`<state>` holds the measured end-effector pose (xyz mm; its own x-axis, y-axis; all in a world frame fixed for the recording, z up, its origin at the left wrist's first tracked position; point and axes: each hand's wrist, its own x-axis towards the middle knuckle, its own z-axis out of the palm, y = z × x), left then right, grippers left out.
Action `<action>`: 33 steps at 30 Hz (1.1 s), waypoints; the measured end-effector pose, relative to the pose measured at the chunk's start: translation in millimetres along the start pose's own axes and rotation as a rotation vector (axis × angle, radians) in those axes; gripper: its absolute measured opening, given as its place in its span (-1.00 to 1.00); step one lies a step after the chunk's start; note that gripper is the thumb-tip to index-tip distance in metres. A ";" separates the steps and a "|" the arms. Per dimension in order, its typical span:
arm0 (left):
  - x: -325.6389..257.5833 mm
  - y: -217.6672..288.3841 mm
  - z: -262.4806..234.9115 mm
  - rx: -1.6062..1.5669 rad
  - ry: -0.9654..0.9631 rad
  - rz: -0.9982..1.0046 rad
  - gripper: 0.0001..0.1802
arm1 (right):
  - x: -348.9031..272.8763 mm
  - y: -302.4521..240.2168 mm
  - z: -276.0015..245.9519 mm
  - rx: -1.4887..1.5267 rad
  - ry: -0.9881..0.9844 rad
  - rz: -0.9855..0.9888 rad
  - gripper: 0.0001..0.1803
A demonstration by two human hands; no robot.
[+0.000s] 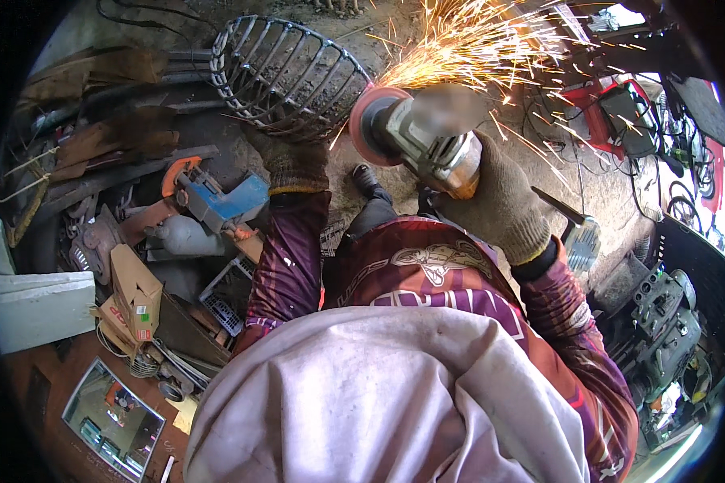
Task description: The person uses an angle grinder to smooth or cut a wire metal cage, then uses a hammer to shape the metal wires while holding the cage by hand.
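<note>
pale cloth (379, 386) drapes at six o'clock; right hand (495, 197) clamps round the grinder (439, 149) at one, likely for control; left hand (292, 167) meets the barred basket (280, 118) at eleven, seemingly bracing it, its hidden grip impossible to tell.

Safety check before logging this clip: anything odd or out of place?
Yes: sparks from the angle grinder spray toward the red-and-black machine at upper right, which seems a risky direction. At left, a cardboard box looks askew near a grey cylinder. The barred metal basket shows no clear damage.
</note>
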<state>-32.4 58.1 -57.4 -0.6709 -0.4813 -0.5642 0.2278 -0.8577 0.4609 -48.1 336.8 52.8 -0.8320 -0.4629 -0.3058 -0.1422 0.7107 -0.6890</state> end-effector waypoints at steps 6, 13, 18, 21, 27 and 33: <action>25.4 -1.1 -29.9 -0.018 -0.129 0.057 -0.08 | 14.3 -20.0 -9.0 -0.055 0.032 0.005 -0.08; 16.3 -4.6 -19.7 0.041 -0.099 0.121 -0.02 | 11.7 -21.4 -14.7 -0.083 0.012 0.029 -0.11; 23.5 -1.2 -21.5 -0.039 -0.184 0.095 -0.12 | 18.2 -21.9 -14.1 -0.077 0.064 -0.090 -0.08; 21.5 -4.0 -28.0 -0.070 -0.029 0.083 -0.12 | 12.7 -14.5 -15.9 -0.120 0.056 -0.031 -0.08; 27.9 -1.2 -27.7 -0.071 0.015 0.041 -0.10 | 20.4 -28.1 -20.1 -0.099 0.025 -0.083 -0.06; 23.1 -3.3 -24.3 -0.099 -0.079 0.075 -0.12 | 15.6 -19.1 -26.6 -0.138 -0.003 -0.045 -0.03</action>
<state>-31.6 45.4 -88.5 -0.7015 -0.5328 -0.4733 0.3456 -0.8352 0.4278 -72.7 330.0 78.7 -0.8214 -0.4976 -0.2788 -0.2520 0.7551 -0.6052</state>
